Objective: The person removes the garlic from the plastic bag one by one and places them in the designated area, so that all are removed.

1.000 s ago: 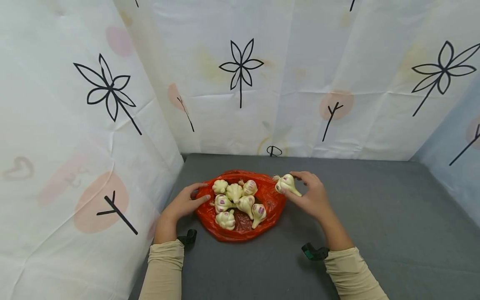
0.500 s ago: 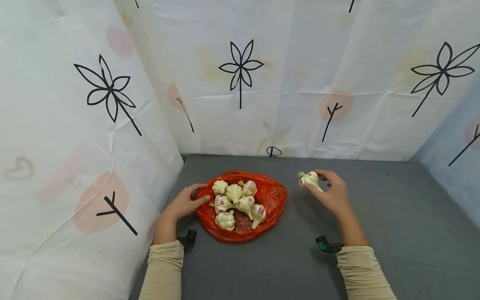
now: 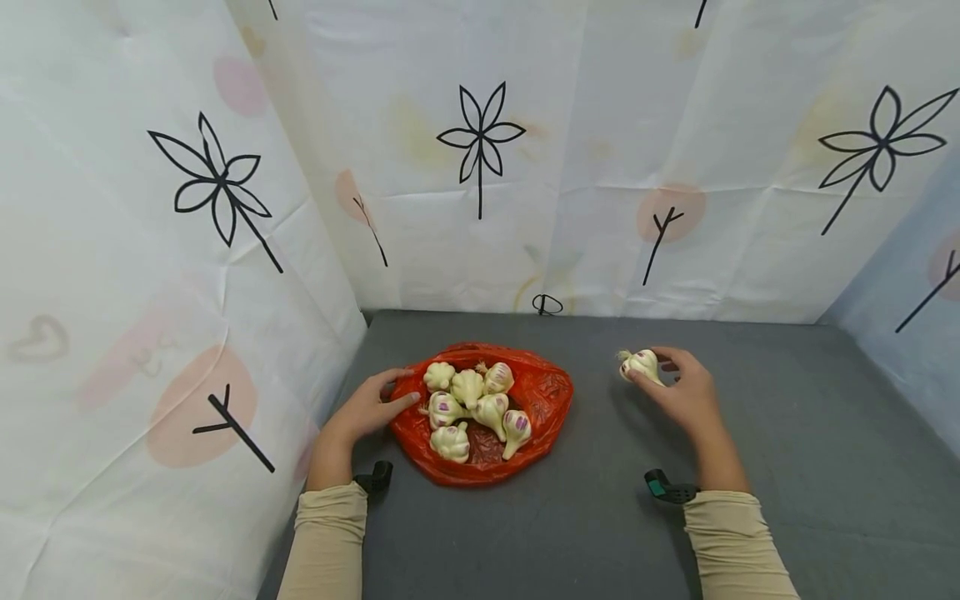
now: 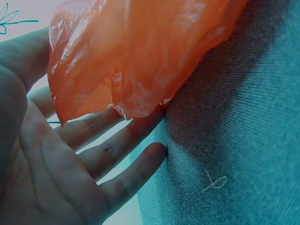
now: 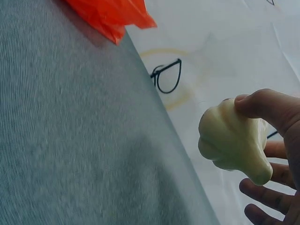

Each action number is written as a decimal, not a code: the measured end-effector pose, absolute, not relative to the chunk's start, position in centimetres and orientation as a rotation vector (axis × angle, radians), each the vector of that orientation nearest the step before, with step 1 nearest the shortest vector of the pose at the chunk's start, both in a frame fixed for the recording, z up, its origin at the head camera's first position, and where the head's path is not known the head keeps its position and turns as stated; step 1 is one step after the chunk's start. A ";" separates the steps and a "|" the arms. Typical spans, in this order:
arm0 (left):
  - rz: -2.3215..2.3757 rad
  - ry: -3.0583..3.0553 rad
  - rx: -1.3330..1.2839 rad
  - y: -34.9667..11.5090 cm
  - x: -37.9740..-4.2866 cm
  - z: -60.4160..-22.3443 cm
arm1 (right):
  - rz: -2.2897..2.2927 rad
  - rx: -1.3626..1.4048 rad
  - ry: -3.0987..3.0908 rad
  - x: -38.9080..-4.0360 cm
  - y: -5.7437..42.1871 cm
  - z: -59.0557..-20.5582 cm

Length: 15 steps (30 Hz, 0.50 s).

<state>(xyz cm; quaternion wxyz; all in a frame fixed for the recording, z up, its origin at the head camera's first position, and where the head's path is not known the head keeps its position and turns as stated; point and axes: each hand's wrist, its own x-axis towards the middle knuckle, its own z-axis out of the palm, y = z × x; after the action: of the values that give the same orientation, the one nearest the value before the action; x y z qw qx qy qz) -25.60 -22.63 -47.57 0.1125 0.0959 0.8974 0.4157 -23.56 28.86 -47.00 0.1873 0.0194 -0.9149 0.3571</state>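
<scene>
My right hand (image 3: 686, 390) holds a garlic bulb (image 3: 641, 365) above the grey table, between thumb and fingers. In the right wrist view the thumb presses on the pale bulb (image 5: 229, 136), and its neck points down toward the fingers. To the left, a red plastic bag (image 3: 553, 392) stands with its mouth rolled wide, holding several garlic bulbs (image 3: 468, 388) with purple marks. My left hand (image 3: 372, 406) rests at the bag's left rim, thumb and index finger spread over it. In the left wrist view its fingers (image 4: 101, 154) are fairly straight, partly hidden by the bag (image 4: 154, 51).
A grey cloth-covered table (image 3: 787, 433) extends around the bag and to the right. White fabric (image 3: 585, 250) printed with flowers hangs behind and along the left side. Dark wrist devices (image 3: 670, 487) sit at both wrists.
My right hand has carried the garlic bulb rightward, away from the bag's right rim and out over the table. The left hand and the bag have stayed where they were.
</scene>
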 end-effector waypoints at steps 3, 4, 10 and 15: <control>1.212 2.637 0.284 -22.7 -25.6 -47.6 | 0.998 0.014 -2.600 -23.6 29.4 -47.1; 1.212 2.637 0.285 -22.7 -25.6 -47.6 | 0.996 0.000 -2.608 -23.5 29.6 -47.2; 1.226 2.635 0.287 -22.7 -25.8 -47.7 | 1.007 -0.080 -2.643 -23.5 31.0 -47.6; 1.214 2.637 0.292 -22.8 -25.7 -47.8 | 1.009 -0.132 -2.664 -23.3 32.2 -47.7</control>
<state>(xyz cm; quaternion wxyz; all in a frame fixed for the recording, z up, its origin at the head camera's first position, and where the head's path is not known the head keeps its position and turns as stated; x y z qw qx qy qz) -25.75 -22.78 -47.78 0.1117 0.0994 0.8981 0.4136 -23.33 32.22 -47.73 0.1442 -0.0457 -0.9244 0.3502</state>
